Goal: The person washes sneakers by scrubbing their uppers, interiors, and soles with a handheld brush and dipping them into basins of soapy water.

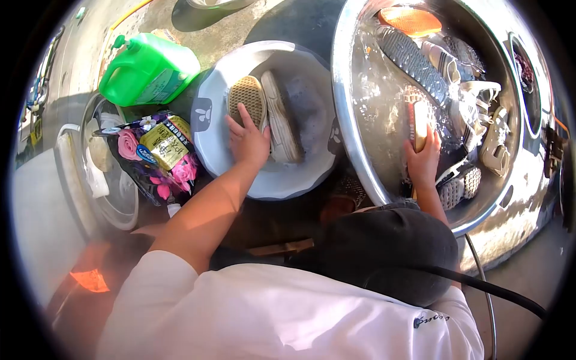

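Observation:
My left hand (pixel 249 139) is over the pale blue plastic basin (pixel 207 147), its fingers spread and touching the toe of a tan-soled shoe (pixel 246 97). Beside that shoe lies a white shoe (pixel 282 126), on its side in cloudy water. At the right, my right hand (pixel 423 157) is closed round a wooden-backed brush (pixel 419 123) inside the large metal tub (pixel 351 114). Several wet shoes lie around it, among them a dark grey sole (pixel 414 63), an orange sole (pixel 411 21) and a beige sandal (pixel 495 144).
A green jug (pixel 153 69) stands at the upper left. Below it a flowered detergent bag (pixel 159 153) rests against a clear basin (pixel 123 210) with white items. A black hose (pixel 486 287) crosses the lower right. Another basin (pixel 219 3) shows at the top.

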`<state>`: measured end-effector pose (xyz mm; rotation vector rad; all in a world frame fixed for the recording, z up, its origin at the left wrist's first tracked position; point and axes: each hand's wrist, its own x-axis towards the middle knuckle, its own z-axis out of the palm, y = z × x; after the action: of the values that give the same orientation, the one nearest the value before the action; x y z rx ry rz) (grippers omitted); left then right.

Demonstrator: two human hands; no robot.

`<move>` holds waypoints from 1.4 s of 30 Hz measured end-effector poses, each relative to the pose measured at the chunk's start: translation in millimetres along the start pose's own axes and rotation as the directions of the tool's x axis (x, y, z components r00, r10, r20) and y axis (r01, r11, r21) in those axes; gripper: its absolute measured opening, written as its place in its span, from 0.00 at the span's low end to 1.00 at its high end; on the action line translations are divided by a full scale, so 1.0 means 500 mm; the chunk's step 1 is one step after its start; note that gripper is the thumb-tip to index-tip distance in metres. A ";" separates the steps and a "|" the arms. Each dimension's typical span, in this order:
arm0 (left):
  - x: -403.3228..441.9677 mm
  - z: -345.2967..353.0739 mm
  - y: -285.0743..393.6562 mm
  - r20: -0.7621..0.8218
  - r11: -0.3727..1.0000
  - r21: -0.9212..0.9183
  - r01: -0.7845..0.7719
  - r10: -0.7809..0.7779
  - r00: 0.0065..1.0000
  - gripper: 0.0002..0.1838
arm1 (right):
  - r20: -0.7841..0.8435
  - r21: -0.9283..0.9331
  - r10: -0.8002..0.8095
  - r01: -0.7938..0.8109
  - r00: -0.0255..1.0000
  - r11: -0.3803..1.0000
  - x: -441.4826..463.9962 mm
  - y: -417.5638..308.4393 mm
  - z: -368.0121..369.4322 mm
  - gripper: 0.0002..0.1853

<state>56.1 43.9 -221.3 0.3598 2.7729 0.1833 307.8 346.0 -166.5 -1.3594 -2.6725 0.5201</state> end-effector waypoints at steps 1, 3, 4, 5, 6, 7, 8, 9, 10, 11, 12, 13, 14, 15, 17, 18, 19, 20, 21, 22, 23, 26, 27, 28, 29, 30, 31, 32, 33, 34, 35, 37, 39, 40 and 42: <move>0.006 0.016 0.002 -0.010 0.998 0.058 -0.003 0.004 1.000 0.53 | -0.005 -0.091 0.037 -0.037 0.999 0.995 -0.002 -0.013 0.009 0.40; 0.018 0.032 0.005 -0.011 0.988 0.156 -0.022 0.024 1.000 0.53 | 0.022 -0.093 0.060 -0.057 0.998 0.994 0.010 -0.015 0.038 0.40; 0.027 0.029 0.003 -0.018 0.988 0.152 -0.016 0.019 1.000 0.53 | 0.041 -0.092 0.083 -0.079 0.996 0.993 0.020 -0.013 0.060 0.39; 0.037 0.021 0.004 0.002 0.984 0.165 -0.060 0.060 0.998 0.54 | -0.033 -0.178 0.005 -0.011 0.999 0.984 0.028 -0.016 0.077 0.37; 0.048 0.012 0.003 0.019 0.978 0.179 -0.103 0.101 0.995 0.55 | -0.042 -0.173 -0.003 -0.004 0.999 0.985 0.040 -0.009 0.077 0.37; 0.062 -0.003 -0.004 0.010 0.978 0.181 -0.104 0.104 0.995 0.55 | 0.023 -0.108 0.065 -0.062 0.998 0.992 0.046 0.001 0.075 0.37; 0.077 -0.031 -0.011 0.048 0.976 0.143 -0.163 0.157 0.986 0.53 | 0.093 -0.046 0.134 -0.130 0.987 0.990 0.042 -0.002 0.068 0.36; 0.088 -0.054 -0.015 0.087 0.969 0.100 -0.225 0.217 0.972 0.51 | 0.084 -0.043 0.143 -0.140 0.986 0.989 0.033 0.004 0.070 0.36; 0.088 -0.069 -0.015 -0.025 0.941 0.162 -0.298 0.306 0.952 0.46 | 0.080 0.083 0.154 -0.160 0.985 0.984 0.021 0.019 0.073 0.35; 0.084 -0.079 -0.010 -0.132 0.903 0.221 -0.369 0.403 0.906 0.42 | 0.067 0.199 0.169 -0.179 0.983 0.963 0.011 0.039 0.068 0.33; 0.074 -0.090 0.007 -0.182 0.877 0.085 -0.472 0.480 0.858 0.38 | 0.033 0.302 0.188 -0.190 0.982 0.934 0.007 0.067 0.040 0.31; 0.051 -0.098 0.033 -0.240 0.817 -0.061 -0.573 0.546 0.803 0.34 | -0.005 0.339 0.186 -0.174 0.982 0.925 -0.018 0.054 0.002 0.29; 0.023 -0.099 0.058 -0.172 0.744 -0.285 -0.604 0.580 0.796 0.34 | -0.043 0.371 0.183 -0.154 0.982 0.916 -0.057 0.021 -0.025 0.27; -0.006 -0.085 0.080 -0.110 0.752 -0.356 -0.555 0.556 0.824 0.36 | -0.036 0.392 0.162 -0.135 0.986 0.910 -0.089 0.018 -0.045 0.27; -0.031 -0.027 0.091 -0.084 0.890 -0.181 -0.419 0.410 0.908 0.44 | 0.016 0.383 0.128 -0.124 0.992 0.915 -0.151 0.012 -0.092 0.26; -0.033 -0.024 0.102 -0.090 0.873 -0.196 -0.447 0.438 0.894 0.44 | 0.062 0.349 0.120 -0.134 0.991 0.928 -0.179 0.007 -0.119 0.26; -0.040 -0.022 0.107 -0.072 0.893 -0.130 -0.431 0.425 0.902 0.46 | 0.045 0.340 0.139 -0.146 0.989 0.929 -0.205 0.017 -0.133 0.26; -0.044 -0.021 0.105 -0.055 0.911 -0.058 -0.408 0.406 0.912 0.49 | 0.048 0.238 0.069 -0.078 0.996 0.968 -0.230 0.027 -0.140 0.25; -0.041 -0.016 0.097 -0.054 0.904 -0.061 -0.424 0.421 0.905 0.49 | 0.059 0.137 -0.004 -0.004 0.998 0.991 -0.245 0.034 -0.142 0.25; -0.033 -0.006 0.090 -0.045 0.897 -0.058 -0.438 0.436 0.899 0.51 | 0.047 0.133 0.005 -0.011 0.999 0.991 -0.249 0.037 -0.141 0.25; -0.028 0.000 0.082 -0.036 0.891 -0.054 -0.450 0.449 0.893 0.53 | -0.004 0.133 -0.020 0.020 1.000 0.991 -0.253 0.035 -0.136 0.24; -0.011 0.001 0.071 -0.158 0.827 -0.151 -0.542 0.521 0.839 0.51 | -0.070 0.108 -0.004 0.012 0.998 0.994 -0.255 0.047 -0.115 0.22; 0.005 0.000 0.067 -0.138 0.816 -0.267 -0.513 0.494 0.858 0.48 | -0.068 0.125 -0.031 0.039 0.997 0.991 -0.256 0.052 -0.117 0.22; 0.018 -0.002 0.060 -0.144 0.807 -0.272 -0.524 0.504 0.852 0.48 | -0.067 0.144 -0.063 0.072 0.996 0.987 -0.256 0.052 -0.119 0.22; 0.026 -0.021 0.057 0.022 0.697 -0.661 -0.279 0.390 0.921 0.47 | -0.069 0.175 -0.076 0.087 0.995 0.981 -0.253 0.045 -0.124 0.22; 0.028 -0.047 0.057 0.231 0.459 -0.887 0.057 0.332 0.915 0.45 | -0.073 0.177 -0.077 0.089 0.994 0.980 -0.252 0.041 -0.129 0.22; 0.025 -0.071 0.056 0.370 0.151 -0.929 0.338 0.374 0.850 0.41 | -0.064 0.177 -0.080 0.090 0.995 0.980 -0.251 0.036 -0.132 0.22; 0.026 -0.071 0.042 0.366 0.153 -0.931 0.333 0.370 0.854 0.41 | -0.053 0.177 -0.083 0.092 0.995 0.980 -0.252 0.034 -0.132 0.23; 0.030 -0.062 0.020 0.399 0.184 -0.917 0.354 0.394 0.828 0.40 | -0.054 0.180 -0.086 0.095 0.995 0.979 -0.252 0.034 -0.129 0.23; 0.034 -0.049 0.003 0.432 0.215 -0.902 0.375 0.421 0.798 0.39 | -0.045 0.173 -0.087 0.094 0.995 0.980 -0.253 0.037 -0.127 0.23; 0.027 -0.054 0.012 0.378 0.432 -0.879 0.201 0.376 0.846 0.37 | -0.036 0.164 -0.089 0.094 0.995 0.982 -0.253 0.041 -0.126 0.23; 0.009 -0.063 0.032 0.233 0.673 -0.732 -0.107 0.395 0.888 0.36 | -0.007 0.169 -0.097 0.097 0.995 0.981 -0.253 0.056 -0.123 0.23; -0.027 -0.069 0.081 0.041 0.800 -0.436 -0.412 0.475 0.879 0.38 | 0.030 0.173 -0.105 0.099 0.994 0.980 -0.251 0.060 -0.122 0.23; -0.048 -0.070 0.100 0.045 0.801 -0.439 -0.406 0.471 0.881 0.38 | 0.047 0.174 -0.104 0.095 0.993 0.980 -0.251 0.059 -0.123 0.24; -0.083 -0.097 0.133 0.218 0.790 0.112 -0.603 0.573 0.791 0.43 | 0.077 0.174 -0.101 0.086 0.992 0.981 -0.253 0.057 -0.124 0.24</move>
<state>92.2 92.4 -151.8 1.2329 2.4177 0.0461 419.7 276.3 -109.9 -1.1846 -2.6691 0.7928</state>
